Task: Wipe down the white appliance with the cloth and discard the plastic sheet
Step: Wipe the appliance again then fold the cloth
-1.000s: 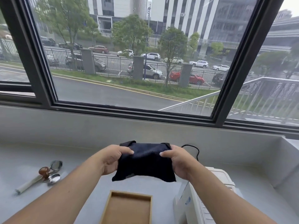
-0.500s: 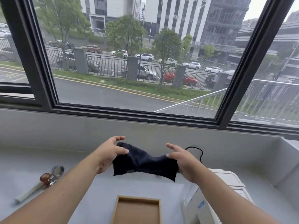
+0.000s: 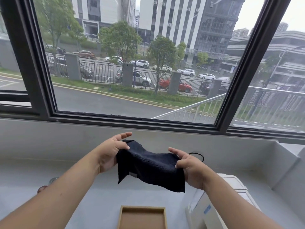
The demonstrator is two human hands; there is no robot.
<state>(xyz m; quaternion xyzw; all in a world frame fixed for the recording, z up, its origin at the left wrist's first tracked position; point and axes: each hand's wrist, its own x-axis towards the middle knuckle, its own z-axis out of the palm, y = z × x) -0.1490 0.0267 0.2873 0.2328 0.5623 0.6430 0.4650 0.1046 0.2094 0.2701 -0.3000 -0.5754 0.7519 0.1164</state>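
Note:
A dark navy cloth [image 3: 151, 167] hangs in the air above the grey counter, stretched between both hands. My left hand [image 3: 110, 152] pinches its upper left corner with thumb and fingers. My right hand [image 3: 189, 167] grips its right edge. The white appliance [image 3: 231, 195] stands at the lower right, below my right forearm, which hides part of it; a small blue label [image 3: 207, 209] shows on its near side. I see no plastic sheet that I can make out.
A shallow wooden tray [image 3: 142, 218] lies at the bottom centre. A black cord [image 3: 198, 155] loops behind my right hand. Spoon-like utensils [image 3: 43, 187] peek out behind my left forearm. A raised white ledge [image 3: 280, 162] bounds the counter at right; a window wall stands behind.
The cloth went from a flat folded square held up to a twisted, sagging strip between the hands. The hands moved apart, and the view tilted up.

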